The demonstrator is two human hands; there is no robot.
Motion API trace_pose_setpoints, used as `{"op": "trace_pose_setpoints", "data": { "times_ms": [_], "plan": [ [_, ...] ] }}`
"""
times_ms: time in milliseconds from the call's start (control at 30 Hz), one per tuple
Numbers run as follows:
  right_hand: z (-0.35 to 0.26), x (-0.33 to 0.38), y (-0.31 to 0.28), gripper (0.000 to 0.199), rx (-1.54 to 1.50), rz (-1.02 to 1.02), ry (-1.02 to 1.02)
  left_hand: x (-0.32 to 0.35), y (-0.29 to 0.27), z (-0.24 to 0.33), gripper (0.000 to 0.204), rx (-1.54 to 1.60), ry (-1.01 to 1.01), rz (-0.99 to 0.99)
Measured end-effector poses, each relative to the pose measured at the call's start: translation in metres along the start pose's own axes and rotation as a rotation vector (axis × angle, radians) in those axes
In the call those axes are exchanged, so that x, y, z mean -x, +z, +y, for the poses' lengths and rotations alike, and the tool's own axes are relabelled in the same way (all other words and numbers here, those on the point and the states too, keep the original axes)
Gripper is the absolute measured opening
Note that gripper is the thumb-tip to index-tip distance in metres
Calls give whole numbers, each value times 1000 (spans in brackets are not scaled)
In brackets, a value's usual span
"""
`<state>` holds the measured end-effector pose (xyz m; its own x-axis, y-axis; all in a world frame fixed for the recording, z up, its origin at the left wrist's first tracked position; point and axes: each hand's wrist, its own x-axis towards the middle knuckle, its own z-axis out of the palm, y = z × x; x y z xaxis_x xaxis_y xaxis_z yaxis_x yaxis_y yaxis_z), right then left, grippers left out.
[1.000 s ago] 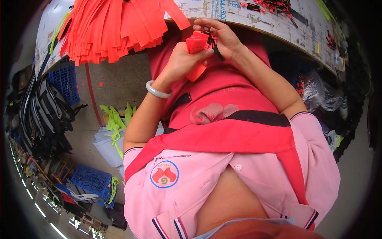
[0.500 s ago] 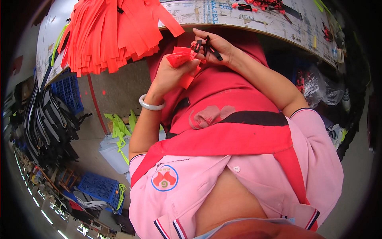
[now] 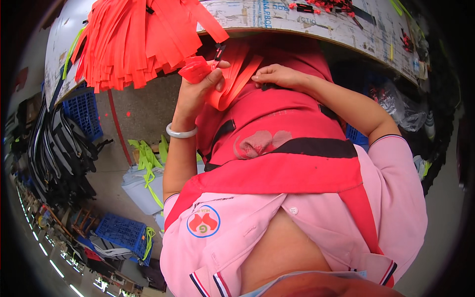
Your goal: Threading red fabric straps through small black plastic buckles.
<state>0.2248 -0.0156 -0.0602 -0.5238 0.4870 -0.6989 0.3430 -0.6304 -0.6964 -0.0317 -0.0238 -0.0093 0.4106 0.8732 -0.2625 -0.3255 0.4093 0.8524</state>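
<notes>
My left hand (image 3: 202, 86) is closed around a folded bright orange-red webbing strap (image 3: 194, 70), just in front of the table edge. A small black buckle (image 3: 218, 51) sticks up from the strap at my fingers. Loops of the strap (image 3: 232, 89) hang from that hand over my apron, one length slanting toward my other hand. My right hand (image 3: 282, 76) is closed over my lap, fingertips pinched together. Something black (image 3: 267, 86) shows under its fingers, mostly hidden.
A thick heap of orange-red straps (image 3: 133, 44) hangs over the table edge (image 3: 297, 30). Small red and black pieces (image 3: 326, 7) lie on the tabletop. Below are blue crates (image 3: 118, 230), hanging black and grey straps (image 3: 59, 153) and a clear plastic bag (image 3: 396, 106).
My hands have moved apart: the left to the left, the right down and rightward. Strap loops now stretch out from my left hand. Black pieces seen at my right fingers are now mostly hidden.
</notes>
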Motion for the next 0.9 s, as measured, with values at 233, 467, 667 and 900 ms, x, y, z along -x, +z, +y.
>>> {"op": "trace_pose_setpoints", "data": {
  "times_ms": [233, 467, 667, 900],
  "plan": [
    [0, -16, -3, 32, -14, 96, -216, 5, 6, 1, 23, -32, -26, -6],
    [-59, -14, 10, 48, -622, -165, 35, 6, 16, 5, 21, -153, -69, -79],
    [-61, -17, 13, 30, -746, -296, -216, 5, 17, 2, 14, -151, -104, -136],
    [-68, 0, -8, 24, -894, -297, -404, 9, 19, 5, 11, -161, -94, -96]
  ]
}}
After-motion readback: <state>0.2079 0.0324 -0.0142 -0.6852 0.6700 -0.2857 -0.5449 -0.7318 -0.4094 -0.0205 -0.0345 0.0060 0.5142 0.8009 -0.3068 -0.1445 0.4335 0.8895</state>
